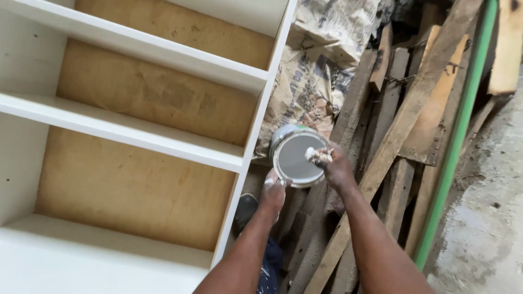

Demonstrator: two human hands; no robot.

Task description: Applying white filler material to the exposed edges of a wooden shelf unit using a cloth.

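Well, much here is hidden or cut off. My left hand (273, 191) holds one round tin can (297, 155) from below, so the fingers (271, 179) are closed on its lower rim and most of them lie behind it. My right hand (335, 167) is at the right edge of the can; its fingers (321, 158) are closed around one small whitish lump (315, 154), smeared white, and I cannot make out if it is cloth or putty. The can is in the air between the white shelf unit (163, 49) on the left and the pile of planks (403, 125) on the right. Its inside looks grey and flat; whether this is a lid or the content, I cannot tell.

I count two hands, both mine, one can and one lump. The shelf unit shows two white shelf boards across a brown back panel, and its top and left side are cut off by the frame. One green pipe (460, 125) leans along the planks. The printed sacks (313, 81) behind the can are crumpled, and I cannot count them surely. One dark shoe (246, 209) shows under my left wrist, half hidden.
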